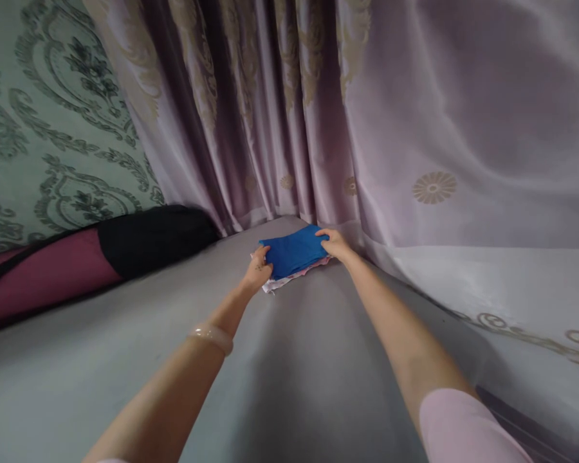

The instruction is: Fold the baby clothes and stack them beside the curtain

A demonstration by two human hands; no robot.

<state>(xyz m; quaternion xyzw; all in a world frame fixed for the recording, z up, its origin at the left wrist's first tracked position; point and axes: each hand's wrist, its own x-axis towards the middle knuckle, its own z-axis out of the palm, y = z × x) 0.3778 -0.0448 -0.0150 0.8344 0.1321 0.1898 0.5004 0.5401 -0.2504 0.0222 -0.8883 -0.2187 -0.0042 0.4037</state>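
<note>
Blue cloth [295, 252] is folded into a flat rectangle, sitting near the far corner of the grey mattress [313, 360], short of the edge where the curtain [251, 128] comes down. Pale pink-and-white cloth [276, 283] lies under it, showing as a thin strip along the near side, with a bit poking out at the near-left corner. How many layers are down there: can't tell.

Grip: left hand [259, 269] has the left edge, thumb on top. Right hand [338, 244] has the right edge near the far-right corner, fingertips on top. Reads as a light two-handed hold on the blue cloth. Undersides of both hands are hidden, so can't confirm whether the pale cloth is pinched too.

Status, my read: folding looks done on the blue cloth, and it sits on top of the pale one. Lower edges don't line up fully, so squaring up looks unfinished. Letting go is not done either; both hands are on it. No other loose cloth in view, so can't say if more belongs on the pile.

Around it: black-and-pink bag [157, 241] along the mattress's left edge, against the patterned wall [77, 128], well apart from the cloth. Bracelet [212, 339] on the left forearm, clear of everything.
</note>
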